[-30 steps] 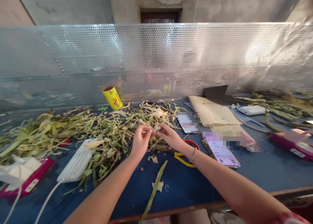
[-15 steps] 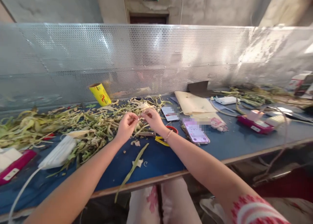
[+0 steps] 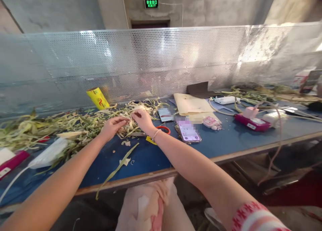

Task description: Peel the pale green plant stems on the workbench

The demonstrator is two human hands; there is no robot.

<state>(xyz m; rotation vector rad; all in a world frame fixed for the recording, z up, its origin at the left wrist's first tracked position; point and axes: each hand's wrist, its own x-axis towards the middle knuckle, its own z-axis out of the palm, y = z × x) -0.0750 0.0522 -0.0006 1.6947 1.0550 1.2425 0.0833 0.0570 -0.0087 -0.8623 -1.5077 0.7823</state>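
Observation:
My left hand (image 3: 113, 127) is held over the heap of withered plant stalks and leaves (image 3: 87, 128), its thumb and fingers pressed together. Close to its right, my right hand (image 3: 144, 122) makes a pinch with the fingertips pointing at the left hand. Whatever lies in either pinch is too small to make out. Partly hidden behind my right wrist are scissors with a red and yellow handle (image 3: 165, 129). Scraps of pale dry leaf (image 3: 126, 143) and a long green leaf strip (image 3: 117, 169) lie on the blue tabletop (image 3: 151, 160) nearer to me.
Right of my hands lie a lit phone (image 3: 187, 132), a second flat device (image 3: 166, 114), a pink case (image 3: 210, 122) and brown paper (image 3: 193, 104). A magenta power strip (image 3: 253, 123) with cables is farther right. A yellow tube (image 3: 98, 98) leans at the perforated metal screen (image 3: 161, 63).
The view has shifted, so the table things appear farther left. My hands have moved slightly apart, the left one lower and flatter. Both keep their fingers pinched.

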